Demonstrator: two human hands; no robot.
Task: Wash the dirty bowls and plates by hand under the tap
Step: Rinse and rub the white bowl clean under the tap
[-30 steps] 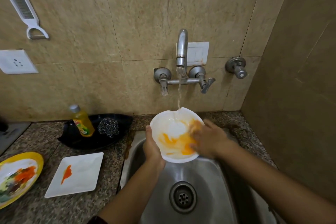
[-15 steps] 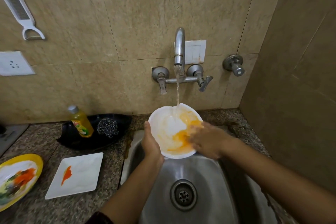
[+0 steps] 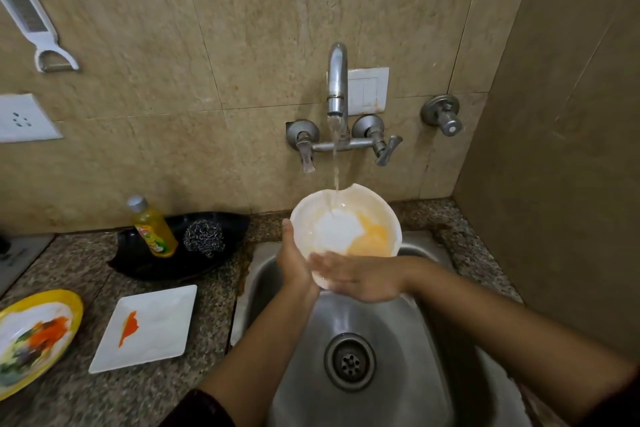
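Moved down off the orange patch since half a second ago: right grip (image 3: 356, 276), now laid flat across the near rim of the white bowl (image 3: 346, 225), fingers straight and pointing left, curled round nothing. Washed thinner since then as well: orange film inside the bowl, with a clean white patch bared in the middle and colour left only on the right and lower wall.

Far left on the granite bench (image 3: 86, 399), cut off by the frame edge: yellow-rimmed plate (image 3: 74, 305), smeared orange, green and dark. Just beside it, square white plate (image 3: 156, 315) with one orange streak. Behind these, black dish (image 3: 138, 263) holding a yellow soap bottle (image 3: 152, 229) and a steel scourer (image 3: 203, 237), all placed as before.

Over the sink (image 3: 311, 392) and under the tap (image 3: 337, 80): bowl tilted toward the camera, far rim uneven, water stream (image 3: 335, 163) striking its far inside wall. Left grip (image 3: 294, 263) curled round the bowl's left rim, thumb on the edge, fingers hidden beneath. Near rim covered by the right grip's fingers; underside out of sight. Right forearm cut off at the lower right corner.
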